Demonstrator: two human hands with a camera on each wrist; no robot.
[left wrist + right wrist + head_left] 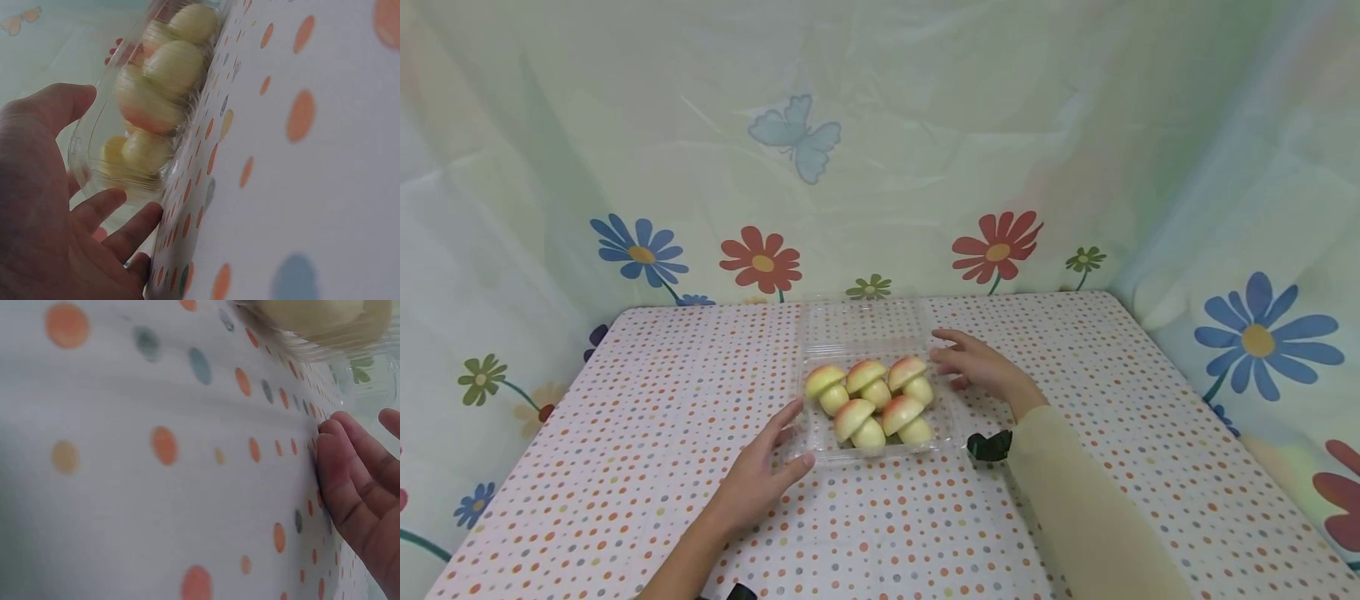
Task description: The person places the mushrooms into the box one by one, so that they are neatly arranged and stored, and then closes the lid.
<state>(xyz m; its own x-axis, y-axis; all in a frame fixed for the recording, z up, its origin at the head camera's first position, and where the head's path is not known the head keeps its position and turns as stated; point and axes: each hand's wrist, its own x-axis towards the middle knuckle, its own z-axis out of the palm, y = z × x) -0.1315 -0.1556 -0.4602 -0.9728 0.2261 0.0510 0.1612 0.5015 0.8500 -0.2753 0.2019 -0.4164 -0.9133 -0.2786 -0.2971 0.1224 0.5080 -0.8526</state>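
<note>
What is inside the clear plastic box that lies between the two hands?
The clear plastic box holds five mushroom-shaped pieces with reddish-yellow caps and pale stems, three at the back and two in front. The pieces hide the box floor under them, so anything beneath cannot be seen.

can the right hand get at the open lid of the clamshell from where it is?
Probably yes. The right hand rests open on the tablecloth beside the clear clamshell; its fingers reach toward the lid, with nothing between.

Makeshift staged booth: flower-print sheets as walls, polka-dot tablecloth over table.
</note>
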